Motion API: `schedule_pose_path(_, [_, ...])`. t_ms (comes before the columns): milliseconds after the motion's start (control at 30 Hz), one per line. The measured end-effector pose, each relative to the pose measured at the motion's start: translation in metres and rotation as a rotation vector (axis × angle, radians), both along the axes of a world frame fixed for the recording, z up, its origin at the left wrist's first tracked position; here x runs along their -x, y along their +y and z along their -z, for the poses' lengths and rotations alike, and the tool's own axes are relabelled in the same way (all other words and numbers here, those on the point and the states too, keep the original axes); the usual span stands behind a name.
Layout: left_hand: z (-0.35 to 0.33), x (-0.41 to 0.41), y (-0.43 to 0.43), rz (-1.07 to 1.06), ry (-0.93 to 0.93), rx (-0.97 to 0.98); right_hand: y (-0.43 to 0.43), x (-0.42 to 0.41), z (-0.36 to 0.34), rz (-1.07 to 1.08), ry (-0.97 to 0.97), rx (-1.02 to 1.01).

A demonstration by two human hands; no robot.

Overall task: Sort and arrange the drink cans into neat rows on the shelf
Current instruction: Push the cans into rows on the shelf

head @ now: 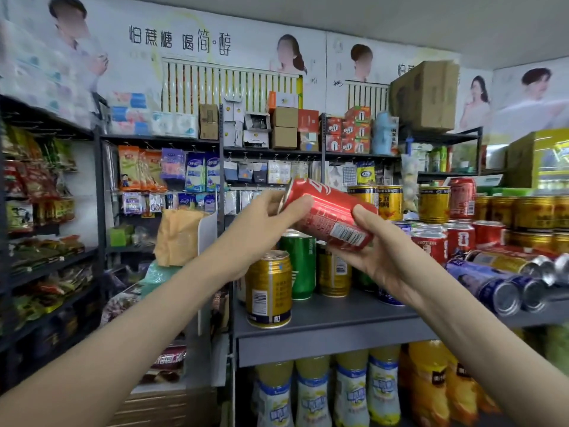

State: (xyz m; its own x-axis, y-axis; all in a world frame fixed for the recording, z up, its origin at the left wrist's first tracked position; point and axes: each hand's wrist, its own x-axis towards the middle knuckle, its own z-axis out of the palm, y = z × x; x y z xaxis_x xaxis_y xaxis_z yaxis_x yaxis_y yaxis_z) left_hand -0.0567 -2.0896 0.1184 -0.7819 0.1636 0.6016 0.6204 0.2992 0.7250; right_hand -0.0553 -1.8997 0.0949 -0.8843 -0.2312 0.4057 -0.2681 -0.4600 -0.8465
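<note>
A red drink can [328, 212] is tilted in the air above the grey shelf [332, 315], top end up-left. My left hand [261, 223] grips its top end; my right hand [378, 251] holds its bottom end from below. Beneath it stand a gold can [268, 289] at the shelf's front left, a green can [300, 263] and another gold can [334, 274]. Red cans [458, 238] and gold cans [520, 212] stand in stacked rows at the right. Blue and gold cans [492, 282] lie on their sides there.
Yellow drink bottles [351, 389] fill the level below the shelf. Racks of hanging snack packets [37, 192] and household goods [197, 171] line the left and back. Cardboard boxes [426, 95] sit on the top shelves.
</note>
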Motion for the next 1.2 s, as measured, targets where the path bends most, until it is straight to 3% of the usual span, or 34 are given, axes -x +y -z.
schedule_pose_path(67, [-0.007, 0.0, -0.003, 0.067, -0.015, -0.024, 0.008, 0.0, 0.002, 0.02, 0.05, -0.347])
schedule_pose_path(133, [-0.012, 0.001, -0.003, 0.004, 0.024, 0.145, 0.013, -0.002, 0.002, 0.145, 0.161, -0.745])
schedule_pose_path(233, [-0.011, 0.008, 0.005, -0.172, 0.112, 0.493, 0.022, 0.001, -0.001, 0.367, 0.341, -1.078])
schedule_pose_path(333, [-0.004, 0.013, 0.014, -0.225, 0.072, 0.67, 0.031, 0.006, -0.005, 0.714, 0.57, -1.371])
schedule_pose_path(400, [-0.002, 0.015, 0.018, -0.258, 0.074, 0.76, 0.033, 0.008, -0.008, 0.778, 0.616, -1.409])
schedule_pose_path(733, [-0.019, 0.028, 0.023, -0.275, -0.037, 1.029, 0.018, 0.032, -0.025, 0.633, 0.575, -1.444])
schedule_pose_path(933, [-0.016, 0.035, 0.023, -0.244, -0.078, 0.872, 0.024, 0.039, -0.036, 0.478, 0.549, -1.304])
schedule_pose_path(1200, [-0.014, 0.041, 0.068, -0.281, -0.035, 0.835, 0.049, 0.044, -0.062, 0.521, 0.644, -1.423])
